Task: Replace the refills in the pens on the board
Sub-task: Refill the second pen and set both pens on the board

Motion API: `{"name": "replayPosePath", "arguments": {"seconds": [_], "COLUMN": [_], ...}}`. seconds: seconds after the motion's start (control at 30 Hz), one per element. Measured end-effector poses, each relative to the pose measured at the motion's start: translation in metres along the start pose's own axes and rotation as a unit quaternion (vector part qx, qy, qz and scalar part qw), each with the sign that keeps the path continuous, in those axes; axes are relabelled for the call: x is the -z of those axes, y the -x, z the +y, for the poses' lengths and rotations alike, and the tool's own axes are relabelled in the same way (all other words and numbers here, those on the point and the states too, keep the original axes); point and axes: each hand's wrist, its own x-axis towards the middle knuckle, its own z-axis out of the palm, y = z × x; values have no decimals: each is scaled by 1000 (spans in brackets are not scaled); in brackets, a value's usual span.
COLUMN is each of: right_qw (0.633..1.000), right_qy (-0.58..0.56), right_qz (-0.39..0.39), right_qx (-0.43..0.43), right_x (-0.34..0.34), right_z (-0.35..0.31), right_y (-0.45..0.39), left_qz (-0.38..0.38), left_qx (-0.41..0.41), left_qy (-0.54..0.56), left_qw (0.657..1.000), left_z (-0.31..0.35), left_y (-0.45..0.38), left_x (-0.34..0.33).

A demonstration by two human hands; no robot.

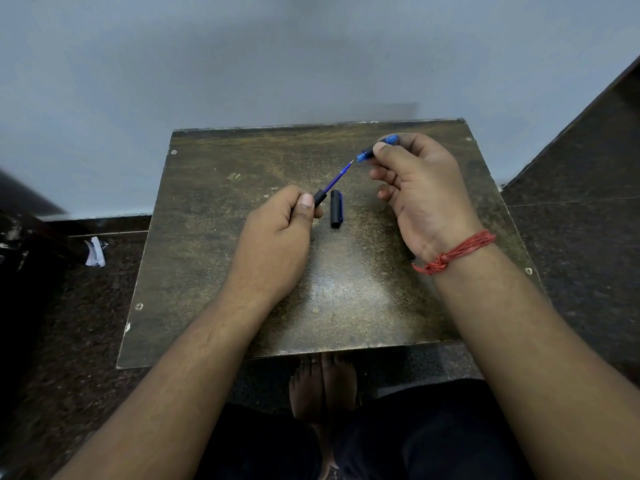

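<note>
A: As both hands work above the board (214,271), how many pen parts can be counted?

B: Three. One black barrel section with one blue refill (335,179) projecting from it, one blue grip section (367,154), and one black cap (336,208) with a blue clip.

A: Where does each lie?

B: The left hand (277,233), just left of the board's centre, pinches the black barrel section (319,198) between thumb and curled fingers; the refill points toward 1 o'clock, its tip near the grip section but apart from it. The right hand (420,192), at about 2 o'clock from centre, pinches the blue grip section between thumb and forefinger, the remaining fingers loosely curled. The cap rests on the board between the hands, long axis running 12 to 6, just beside the left thumb.

A: Other countable items?

B: One red thread bracelet (453,252) on the right wrist; five screw heads visible near the board's edges; two bare feet (323,386) at 6 o'clock below the board; one crumpled paper scrap (94,251) on the dark floor at 9 o'clock; one pale wall (242,64) at 12 o'clock.
</note>
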Motion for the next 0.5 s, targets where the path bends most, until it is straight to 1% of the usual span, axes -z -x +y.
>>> {"name": "replayPosePath", "arguments": {"seconds": [0.23,0.43,0.5], "right_qw": [996,981,981], "right_qy": [76,132,127], "right_qz": [-40,-139,-149], "right_qx": [28,16,10], "right_x": [-3,-9,-9], "right_z": [1,4,4], "right_y": [4,9,8], "left_qz": [-1,2,4], "left_qx": [-4,-8,-9], "left_qy": [-1,5,6], "left_qw": [1000,1000,1000], "left_z": [0,-1,-2], "left_y": [0,-1,-1], "left_x": [0,-1,0]}}
